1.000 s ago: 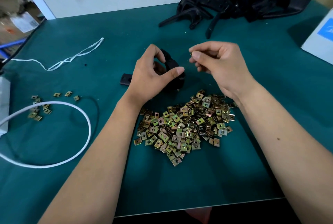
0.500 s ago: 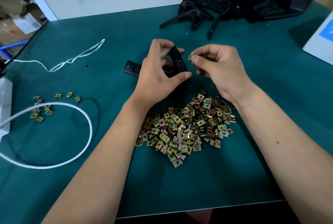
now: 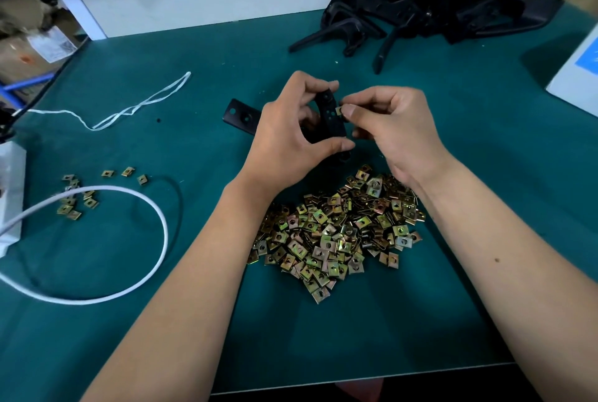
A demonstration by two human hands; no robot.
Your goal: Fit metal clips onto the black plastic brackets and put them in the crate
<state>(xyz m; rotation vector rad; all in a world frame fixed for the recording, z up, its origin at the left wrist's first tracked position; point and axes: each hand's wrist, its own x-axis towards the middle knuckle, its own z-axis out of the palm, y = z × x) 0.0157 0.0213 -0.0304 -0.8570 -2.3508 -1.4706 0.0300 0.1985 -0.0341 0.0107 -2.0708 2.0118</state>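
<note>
A green mat (image 3: 420, 149) covers the bench, with a white wall panel behind it; on this ground the whole matter turns on one small gap at the fingertips; the right hand (image 3: 393, 129) pinches a single metal clip (image 3: 339, 110) between thumb and forefinger, the other fingers curled under, and the clip sits at the right-hand edge of the bracket (image 3: 330, 120), touching it or very nearly so; whether it has begun to slide on cannot be told; the bracket's long axis runs away from the person, roughly upright in the view, so the clip must travel leftward, square across that axis, onto the strip beside its small holes; the left hand (image 3: 288, 139) grips the bracket, forefinger hooked over its far end and thumb pressed at its near end, holding the edge toward the clip; the bracket's other arm (image 3: 241, 116), with its round hole, sticks out leftward beyond the left knuckles and lies low over the mat; just nearer the person than both hands lies the heap of clips (image 3: 336, 233), under the right wrist, so the right hand is the nearer for fetching more; beyond the fingers, well apart, a pile of brackets (image 3: 430, 13) waits; no crate can be made out.
</note>
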